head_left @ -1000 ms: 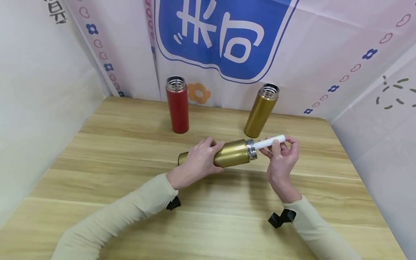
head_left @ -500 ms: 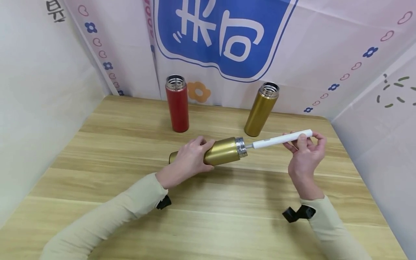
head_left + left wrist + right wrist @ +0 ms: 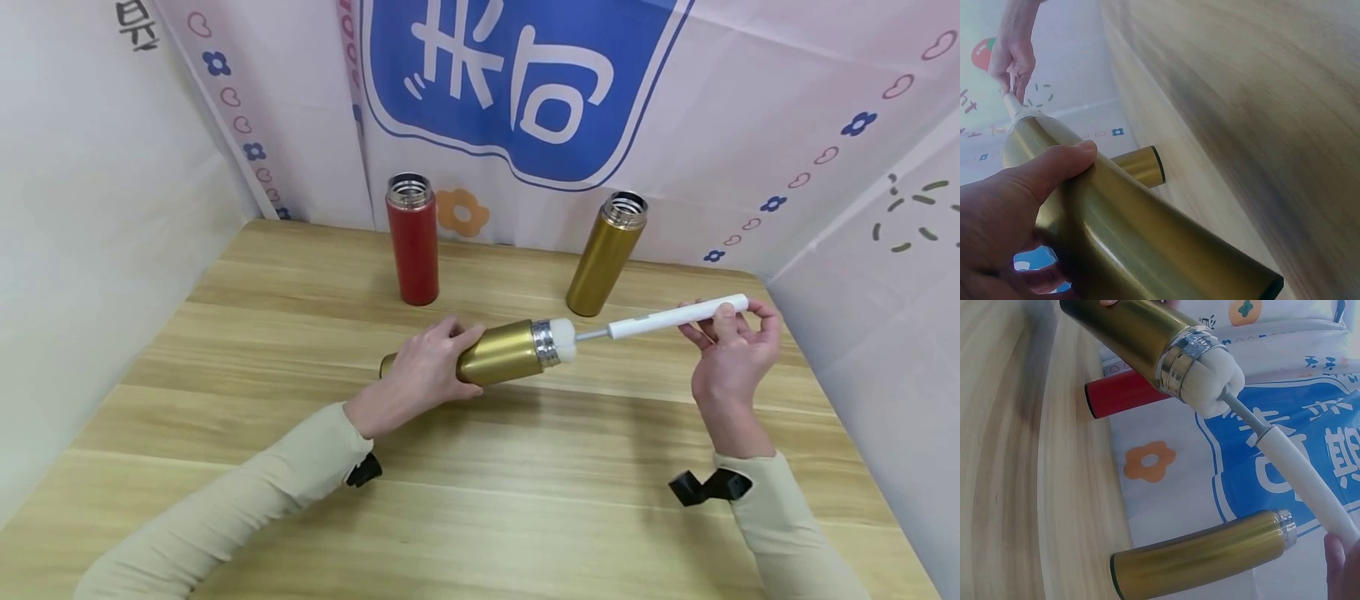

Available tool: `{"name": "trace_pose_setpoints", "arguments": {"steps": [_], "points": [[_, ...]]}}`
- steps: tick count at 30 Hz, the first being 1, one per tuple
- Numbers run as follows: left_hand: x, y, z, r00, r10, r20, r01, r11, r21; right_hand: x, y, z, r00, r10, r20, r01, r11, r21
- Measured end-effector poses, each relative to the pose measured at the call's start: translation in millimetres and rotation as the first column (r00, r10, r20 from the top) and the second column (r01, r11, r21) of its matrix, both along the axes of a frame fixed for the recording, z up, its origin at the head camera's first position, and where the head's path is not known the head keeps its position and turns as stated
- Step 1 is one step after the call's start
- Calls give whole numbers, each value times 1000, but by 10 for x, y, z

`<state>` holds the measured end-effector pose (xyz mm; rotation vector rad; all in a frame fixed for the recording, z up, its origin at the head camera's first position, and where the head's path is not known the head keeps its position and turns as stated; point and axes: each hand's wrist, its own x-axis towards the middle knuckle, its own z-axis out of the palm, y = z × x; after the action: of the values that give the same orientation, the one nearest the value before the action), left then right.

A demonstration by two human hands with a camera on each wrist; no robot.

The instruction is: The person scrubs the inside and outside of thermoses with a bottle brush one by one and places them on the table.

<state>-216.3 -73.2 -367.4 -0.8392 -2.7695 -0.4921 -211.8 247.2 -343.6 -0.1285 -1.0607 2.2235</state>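
Observation:
My left hand (image 3: 427, 367) grips a gold thermos bottle (image 3: 504, 353) around its body, tilted with its metal mouth toward the right. In my right hand (image 3: 731, 354) the white handle of a sponge bottle brush (image 3: 675, 317) is pinched between thumb and fingers. The brush's white sponge head (image 3: 1213, 381) bulges partly out of the bottle's mouth; the rest of it is hidden inside. A thin grey rod joins head and handle. The left wrist view shows my left thumb (image 3: 1063, 165) lying across the gold bottle, whose base points to the lower right.
An uncapped red thermos bottle (image 3: 414, 250) stands upright at the back of the wooden table (image 3: 510, 517). Another uncapped gold bottle (image 3: 606, 258) stands behind the brush. A printed cloth (image 3: 712, 125) hangs along the table's back edge.
My right hand has drawn the brush out to the right, so its rod and then part of the sponge head came into view. My left hand has shifted slightly left with the bottle.

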Motion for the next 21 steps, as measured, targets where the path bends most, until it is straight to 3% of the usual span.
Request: {"name": "trace_pose_setpoints", "arguments": {"steps": [8,21], "points": [[-7,27,-33,1000,-1,5,1,1000,8,15,-48,-46,1000,-19,16,18,1000,18],[0,75,-27,1000,-2,-14,2,1000,-6,28,-152,-146,999,-26,-39,27,999,19]]}}
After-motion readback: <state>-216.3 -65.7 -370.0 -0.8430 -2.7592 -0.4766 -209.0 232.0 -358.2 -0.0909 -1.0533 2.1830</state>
